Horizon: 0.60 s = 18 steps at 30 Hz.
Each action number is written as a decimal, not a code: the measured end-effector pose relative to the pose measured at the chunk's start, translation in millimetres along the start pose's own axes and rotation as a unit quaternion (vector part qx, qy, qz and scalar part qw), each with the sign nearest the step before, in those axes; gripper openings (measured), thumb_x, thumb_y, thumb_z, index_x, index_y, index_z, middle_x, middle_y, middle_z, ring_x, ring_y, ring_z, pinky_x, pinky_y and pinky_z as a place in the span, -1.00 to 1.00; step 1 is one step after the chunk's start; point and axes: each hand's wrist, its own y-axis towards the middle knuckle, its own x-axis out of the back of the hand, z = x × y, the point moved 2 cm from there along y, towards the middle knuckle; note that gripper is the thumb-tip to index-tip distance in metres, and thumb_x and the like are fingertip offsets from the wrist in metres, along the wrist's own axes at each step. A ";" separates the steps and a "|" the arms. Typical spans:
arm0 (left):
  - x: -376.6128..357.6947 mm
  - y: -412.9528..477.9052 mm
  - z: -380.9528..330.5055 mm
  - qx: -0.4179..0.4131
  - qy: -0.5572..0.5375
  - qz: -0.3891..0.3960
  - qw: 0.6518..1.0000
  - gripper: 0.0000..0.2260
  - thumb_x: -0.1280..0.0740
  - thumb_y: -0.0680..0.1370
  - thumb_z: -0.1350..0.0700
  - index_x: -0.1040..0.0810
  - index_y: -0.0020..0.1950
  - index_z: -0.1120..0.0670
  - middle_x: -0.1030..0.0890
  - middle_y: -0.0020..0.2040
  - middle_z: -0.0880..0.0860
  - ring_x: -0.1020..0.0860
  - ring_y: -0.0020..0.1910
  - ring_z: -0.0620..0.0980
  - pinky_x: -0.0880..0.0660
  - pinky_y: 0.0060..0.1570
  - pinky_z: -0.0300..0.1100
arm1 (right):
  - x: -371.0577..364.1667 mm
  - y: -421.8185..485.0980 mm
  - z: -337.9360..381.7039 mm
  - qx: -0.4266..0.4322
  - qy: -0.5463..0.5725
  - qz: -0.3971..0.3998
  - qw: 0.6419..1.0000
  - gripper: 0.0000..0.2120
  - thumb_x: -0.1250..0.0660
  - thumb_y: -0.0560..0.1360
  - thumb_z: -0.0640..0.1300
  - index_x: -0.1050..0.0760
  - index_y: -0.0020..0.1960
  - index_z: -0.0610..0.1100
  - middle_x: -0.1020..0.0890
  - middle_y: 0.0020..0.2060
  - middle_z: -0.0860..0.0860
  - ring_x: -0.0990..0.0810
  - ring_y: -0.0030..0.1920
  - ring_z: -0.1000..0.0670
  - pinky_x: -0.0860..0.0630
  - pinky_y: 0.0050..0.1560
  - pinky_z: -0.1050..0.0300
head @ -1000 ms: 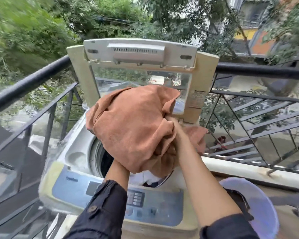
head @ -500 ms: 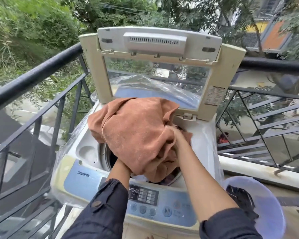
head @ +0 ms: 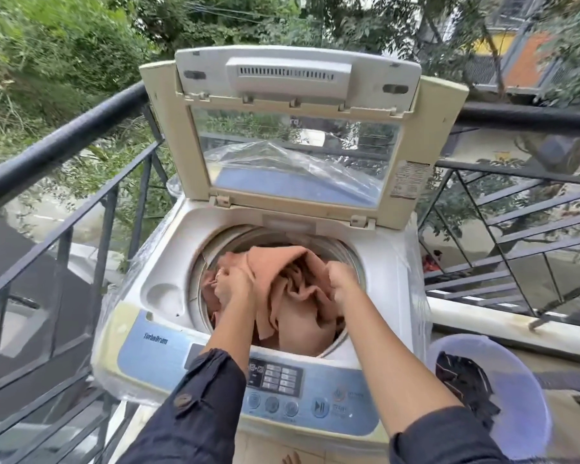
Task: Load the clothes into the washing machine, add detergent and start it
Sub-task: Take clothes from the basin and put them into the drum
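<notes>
A top-loading washing machine (head: 385,262) stands on a balcony with its lid (head: 412,155) raised upright. A rust-orange cloth (head: 298,316) lies bunched inside the round drum opening. My left hand (head: 233,284) grips the cloth at the drum's left side, fingers curled into its folds. My right hand (head: 344,284) grips the same cloth on the right. Both hands are down at the mouth of the drum. The blue control panel (head: 315,390) with buttons lies below my forearms. No detergent is in view.
A pale lilac plastic tub (head: 523,370) with dark clothes (head: 466,383) stands at the lower right. Black metal railings (head: 64,142) close in the balcony on the left and behind. Clear plastic sheeting (head: 422,296) wraps the machine's sides. Trees and buildings lie beyond.
The orange cloth, held up in front of the lid a second ago, has come down into the drum with both hands. The camera has tilted down toward the machine.
</notes>
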 end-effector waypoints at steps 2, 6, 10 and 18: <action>-3.7 -22.1 -13.9 -0.029 -0.031 0.006 0.999 -0.62 -0.12 0.57 0.08 -0.46 0.35 0.12 -0.48 0.34 0.20 -0.42 0.33 0.22 -0.33 0.35 -0.01 | 4.7 0.3 -0.1 0.005 -0.024 0.002 1.000 -0.74 -0.11 0.49 -0.33 -0.34 -0.36 -0.16 -0.37 -0.70 0.05 -0.30 -0.70 0.14 -0.17 -0.67 0.31; -21.1 -53.8 -25.6 -0.061 -0.069 0.030 0.995 -0.69 -0.14 0.59 0.13 -0.49 0.30 0.10 -0.50 0.32 0.15 -0.45 0.29 0.17 -0.35 0.24 -0.10 | 17.7 -6.9 2.3 0.023 -0.006 0.035 0.999 -0.69 -0.14 0.54 -0.28 -0.48 0.24 -0.20 -0.61 0.08 -0.20 -0.61 0.08 -0.12 -0.50 -0.13 0.23; -47.8 -83.3 -28.1 -0.073 -0.075 0.067 0.992 -0.72 -0.12 0.60 0.11 -0.54 0.22 0.03 -0.56 0.24 0.10 -0.50 0.23 0.14 -0.40 0.21 -0.09 | 41.7 -8.8 8.4 0.021 0.032 0.071 0.997 -0.84 -0.13 0.59 -0.19 -0.49 -0.01 -0.08 -0.51 0.30 -0.18 -0.51 0.28 -0.16 -0.31 0.36 0.00; -121.4 -153.2 -15.1 -0.108 -0.160 0.164 0.967 -0.81 -0.16 0.51 0.17 -0.51 -0.18 -0.03 -0.64 -0.26 -0.07 -0.62 -0.22 -0.05 -0.52 0.13 -0.03 | 123.6 -4.0 28.5 0.067 0.108 0.056 0.990 -0.80 -0.10 0.59 -0.19 -0.44 -0.13 -0.05 -0.58 -0.10 -0.05 -0.54 -0.25 0.08 -0.35 -0.20 0.22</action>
